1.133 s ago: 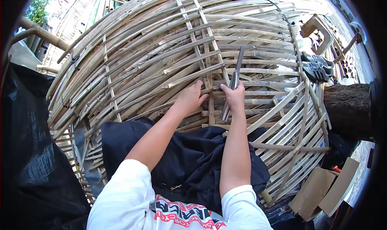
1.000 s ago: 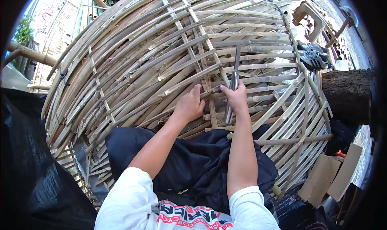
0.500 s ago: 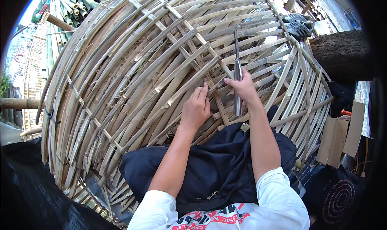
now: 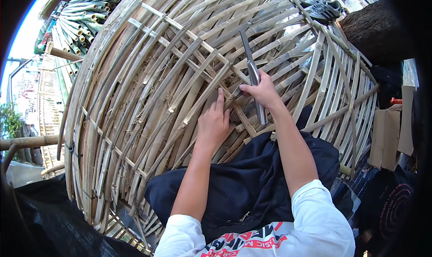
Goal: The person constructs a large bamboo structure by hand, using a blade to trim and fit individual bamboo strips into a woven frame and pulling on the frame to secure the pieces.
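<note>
Your right hand [image 4: 263, 92] has slid down the woven bamboo frame [image 4: 135, 104], its grip still clenched on the metal blade [image 4: 253, 72]. Your left hand [image 4: 215, 122], just beside that grip, presses flat and released on the slats.

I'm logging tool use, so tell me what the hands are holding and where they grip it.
The right hand grips a metal blade tool around its middle, the tip pointing away. The left hand holds nothing; it presses flat on the woven bamboo frame.

Your view has turned, so the bamboo frame [image 4: 180, 99] now fills the frame's left. Your left hand [image 4: 215, 122] and right hand [image 4: 261, 92] with the knife [image 4: 252, 74] moved closer together, near the centre.
</note>
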Tool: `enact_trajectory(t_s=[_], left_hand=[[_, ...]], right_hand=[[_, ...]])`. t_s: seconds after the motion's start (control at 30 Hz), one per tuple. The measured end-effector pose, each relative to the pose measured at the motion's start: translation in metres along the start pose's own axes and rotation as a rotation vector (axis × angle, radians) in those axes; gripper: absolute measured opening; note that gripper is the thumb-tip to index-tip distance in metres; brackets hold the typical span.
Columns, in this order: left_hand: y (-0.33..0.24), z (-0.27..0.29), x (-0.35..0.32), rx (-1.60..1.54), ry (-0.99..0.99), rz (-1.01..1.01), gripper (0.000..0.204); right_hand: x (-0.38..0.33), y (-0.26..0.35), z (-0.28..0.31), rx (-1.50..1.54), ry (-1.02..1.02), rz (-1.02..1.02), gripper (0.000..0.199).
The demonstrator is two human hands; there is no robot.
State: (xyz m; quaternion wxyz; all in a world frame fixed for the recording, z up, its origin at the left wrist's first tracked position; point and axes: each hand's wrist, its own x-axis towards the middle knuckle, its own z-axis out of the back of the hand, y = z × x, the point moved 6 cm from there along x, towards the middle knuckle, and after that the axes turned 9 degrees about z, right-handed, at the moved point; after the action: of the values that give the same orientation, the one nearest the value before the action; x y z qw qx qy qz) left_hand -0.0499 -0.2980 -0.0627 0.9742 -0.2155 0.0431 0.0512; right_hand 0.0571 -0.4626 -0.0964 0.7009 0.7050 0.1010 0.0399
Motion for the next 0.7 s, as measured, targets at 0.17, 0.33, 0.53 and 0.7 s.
enact_trajectory(t_s=[0.17,0.33,0.53,0.7], left_hand=[[0.008,-0.010,0.006,0.024,0.005,-0.053,0.078],[0.008,-0.005,0.012,0.106,0.130,0.010,0.078],[0.020,-0.011,0.015,0.034,0.097,-0.016,0.075],[0.021,-0.013,0.015,0.169,0.129,0.074,0.074]], right_hand=[[-0.001,-0.005,-0.002,0.018,0.005,-0.015,0.048],[-0.001,-0.008,0.000,-0.008,-0.012,-0.001,0.048],[-0.002,0.002,0.000,-0.081,0.000,-0.031,0.048],[-0.007,0.007,0.002,-0.246,-0.012,0.014,0.048]])
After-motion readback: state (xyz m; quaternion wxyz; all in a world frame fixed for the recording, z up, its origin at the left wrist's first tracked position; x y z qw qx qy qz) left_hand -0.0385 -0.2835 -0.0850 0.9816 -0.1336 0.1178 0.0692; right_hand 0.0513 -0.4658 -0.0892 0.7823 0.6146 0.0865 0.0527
